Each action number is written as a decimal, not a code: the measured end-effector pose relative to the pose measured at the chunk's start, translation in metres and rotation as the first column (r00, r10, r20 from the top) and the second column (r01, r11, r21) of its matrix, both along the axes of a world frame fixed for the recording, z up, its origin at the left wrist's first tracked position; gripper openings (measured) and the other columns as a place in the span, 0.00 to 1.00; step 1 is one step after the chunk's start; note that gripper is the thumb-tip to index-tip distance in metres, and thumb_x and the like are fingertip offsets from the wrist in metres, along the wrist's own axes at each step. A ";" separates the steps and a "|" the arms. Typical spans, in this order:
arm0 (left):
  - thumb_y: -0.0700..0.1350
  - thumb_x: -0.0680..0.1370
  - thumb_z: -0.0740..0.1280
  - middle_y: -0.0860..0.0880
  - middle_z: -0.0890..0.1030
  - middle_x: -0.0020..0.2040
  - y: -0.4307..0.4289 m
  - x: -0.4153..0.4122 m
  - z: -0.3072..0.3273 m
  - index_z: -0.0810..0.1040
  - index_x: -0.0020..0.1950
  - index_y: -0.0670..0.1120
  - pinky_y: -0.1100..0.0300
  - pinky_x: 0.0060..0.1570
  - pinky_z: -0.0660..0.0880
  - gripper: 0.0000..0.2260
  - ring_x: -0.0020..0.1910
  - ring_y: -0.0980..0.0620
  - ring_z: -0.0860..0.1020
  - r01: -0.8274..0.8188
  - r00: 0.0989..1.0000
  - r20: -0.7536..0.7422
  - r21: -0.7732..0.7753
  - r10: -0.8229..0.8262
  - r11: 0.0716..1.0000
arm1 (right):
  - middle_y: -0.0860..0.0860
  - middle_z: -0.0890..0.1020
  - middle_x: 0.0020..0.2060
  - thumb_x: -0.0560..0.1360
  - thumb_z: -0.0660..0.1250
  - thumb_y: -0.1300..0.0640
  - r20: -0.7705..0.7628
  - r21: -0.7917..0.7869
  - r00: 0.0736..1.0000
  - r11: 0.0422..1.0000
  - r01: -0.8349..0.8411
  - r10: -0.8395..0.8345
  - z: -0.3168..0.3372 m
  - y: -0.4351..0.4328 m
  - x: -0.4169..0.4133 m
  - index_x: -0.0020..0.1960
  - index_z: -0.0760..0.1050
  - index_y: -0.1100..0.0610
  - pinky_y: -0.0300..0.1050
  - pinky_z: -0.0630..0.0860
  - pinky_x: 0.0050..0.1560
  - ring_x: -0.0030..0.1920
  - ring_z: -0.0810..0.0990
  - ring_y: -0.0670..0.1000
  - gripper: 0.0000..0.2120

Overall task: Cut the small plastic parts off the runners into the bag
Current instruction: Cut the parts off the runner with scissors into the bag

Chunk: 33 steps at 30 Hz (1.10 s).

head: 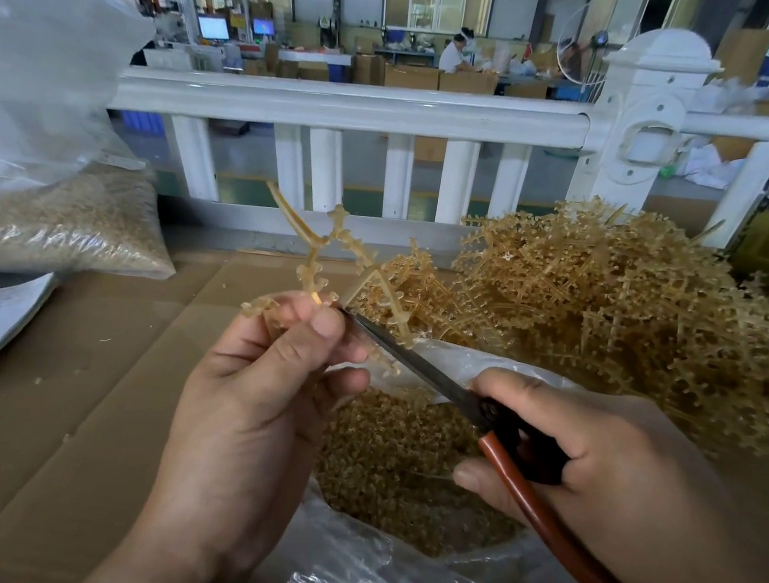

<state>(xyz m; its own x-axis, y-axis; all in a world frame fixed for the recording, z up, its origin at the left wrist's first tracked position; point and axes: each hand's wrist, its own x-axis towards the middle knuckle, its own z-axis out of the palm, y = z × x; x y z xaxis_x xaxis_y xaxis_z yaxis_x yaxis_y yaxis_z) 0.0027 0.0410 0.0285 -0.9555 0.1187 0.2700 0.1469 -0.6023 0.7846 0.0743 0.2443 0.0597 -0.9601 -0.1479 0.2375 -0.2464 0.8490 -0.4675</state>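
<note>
- Closest in, the clear crinkly bag (386,577) sits open on the worktop (72,374), which is lined with flat brown cardboard. It's got a good layer of loose parts (400,463) in it, tiny tan nubbly bits.
- Right hand (594,462) is wrapped round the snips (416,368): smooth red-brown handles, thin dark blades that look nearly closed.
- Left hand (259,387) pinches a runner (314,253) between thumb and fingers. It's a spindly, translucent amber stick with little parts budding off the branches, held up over the bag's far-left rim.
- Worry #1: the blade tip is right against the left thumb, so one slip on that slick plastic and it's a nick.
- Worry #2: the cut is happening at the bag's edge, not the middle, so I'd guess clipped bits could ping onto the cardboard.
- Behind the bag, a big tangled pile of runners (613,309), bristly like dry brush.
- Far left, a second bag (66,223) packed full of parts, then a glossy white railing (347,102).
</note>
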 end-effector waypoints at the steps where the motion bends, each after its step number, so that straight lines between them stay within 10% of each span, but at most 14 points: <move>1: 0.46 0.67 0.76 0.52 0.82 0.37 -0.001 0.000 0.000 0.82 0.38 0.52 0.61 0.40 0.79 0.04 0.38 0.55 0.82 -0.005 1.000 0.007 0.000 0.005 1.000 | 0.40 0.79 0.37 0.67 0.58 0.23 -0.001 0.002 1.000 1.000 0.001 -0.001 0.000 0.000 0.000 0.58 0.72 0.36 0.36 0.73 0.34 0.35 0.79 0.40 0.26; 25: 0.44 0.66 0.75 0.50 0.81 0.37 -0.002 -0.001 0.003 0.81 0.38 0.51 0.63 0.34 0.78 0.05 0.36 0.55 0.81 -0.035 0.999 0.004 0.027 0.035 0.999 | 0.33 0.79 0.45 0.65 0.59 0.22 -0.004 -0.005 1.000 1.000 0.016 -0.016 -0.004 -0.004 0.001 0.54 0.65 0.21 0.36 0.76 0.40 0.39 0.80 0.36 0.17; 33: 0.45 0.69 0.75 0.51 0.82 0.38 -0.003 -0.002 0.000 0.82 0.39 0.52 0.63 0.37 0.78 0.04 0.37 0.56 0.81 -0.026 1.000 -0.009 -0.007 0.026 1.000 | 0.37 0.80 0.41 0.66 0.57 0.22 0.004 0.022 1.000 1.000 0.021 -0.021 0.000 -0.002 0.001 0.60 0.69 0.31 0.32 0.73 0.36 0.36 0.79 0.37 0.26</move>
<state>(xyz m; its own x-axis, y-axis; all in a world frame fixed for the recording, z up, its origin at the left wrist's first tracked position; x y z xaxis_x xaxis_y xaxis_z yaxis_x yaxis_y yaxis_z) 0.0010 0.0377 0.0284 -0.9559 0.0957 0.2778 0.1695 -0.5925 0.7876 0.0754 0.2425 0.0593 -0.9639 -0.1332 0.2306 -0.2268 0.8641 -0.4492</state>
